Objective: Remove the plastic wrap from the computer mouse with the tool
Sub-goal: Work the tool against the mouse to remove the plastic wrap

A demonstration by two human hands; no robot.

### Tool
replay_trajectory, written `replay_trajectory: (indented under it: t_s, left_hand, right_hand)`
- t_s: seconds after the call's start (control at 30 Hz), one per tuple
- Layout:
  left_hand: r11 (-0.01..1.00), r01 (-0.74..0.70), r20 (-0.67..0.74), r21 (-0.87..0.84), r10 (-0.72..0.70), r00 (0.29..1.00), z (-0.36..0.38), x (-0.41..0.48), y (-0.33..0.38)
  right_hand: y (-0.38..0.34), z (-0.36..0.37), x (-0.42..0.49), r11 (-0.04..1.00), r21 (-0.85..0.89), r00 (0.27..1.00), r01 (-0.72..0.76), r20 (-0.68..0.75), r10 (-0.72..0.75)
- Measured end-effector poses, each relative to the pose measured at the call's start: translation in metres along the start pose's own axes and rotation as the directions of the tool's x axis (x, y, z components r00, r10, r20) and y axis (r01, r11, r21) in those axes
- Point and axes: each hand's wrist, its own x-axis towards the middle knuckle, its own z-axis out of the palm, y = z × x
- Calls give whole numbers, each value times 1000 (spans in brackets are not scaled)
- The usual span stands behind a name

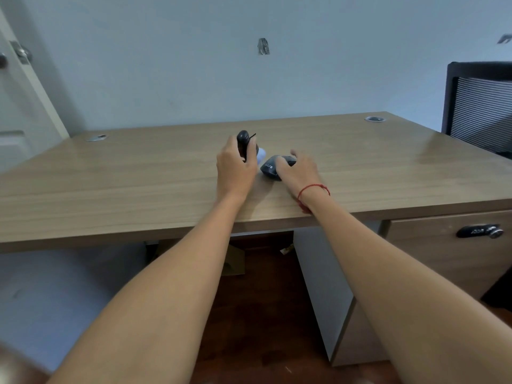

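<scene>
My left hand (235,167) is curled tight around a black tool (243,142) with a rounded, glossy bulb-shaped handle; a thin dark sliver sticks out at its top right, too small to say if it's a blade. The tool stands nearly upright, lifted off the tabletop (138,176).

My right hand (297,169) lies on the computer mouse (273,167), fingers bent over its far end and clamping it down, palm low. A red string bracelet (311,191) circles that wrist. The mouse is matte dark grey, a smooth domed oval with pale lettering on the near side, sitting flat on the tabletop near the middle, just right of my left hand. Whether plastic wrap covers it I can't tell.

A small pale bluish rounded thing (261,156) shows between the tool and the mouse, unclear what.

Tabletop is light wood-grain laminate, slightly shiny, with two round metal cable grommets at the back corners. Black mesh chair back (482,109) far right; drawer with dark lock (479,231) below right.
</scene>
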Motion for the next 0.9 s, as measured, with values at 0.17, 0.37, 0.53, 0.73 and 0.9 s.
replay_trajectory:
  t_s: [0.17,0.37,0.53,0.73,0.9]
  left_hand:
    - [996,1,34,-86,2,999,0,0,1]
    - [998,-62,131,-9,62,989,3,3,-9]
    - [999,-51,85,1,51,995,2,2,-6]
    - [987,-151,98,-62,156,983,-1,-1,1]
    - [988,-148,152,-43,153,976,2,0,-6]
  right_hand:
    - [2,2,-2,998,-54,996,45,77,-40]
    - [4,3,3,997,-58,994,41,108,-35]
    - [4,4,3,997,-62,993,36,115,-29]
    - [1,5,2,987,-159,996,34,85,-20]
    - [3,4,2,994,-106,994,39,103,-28]
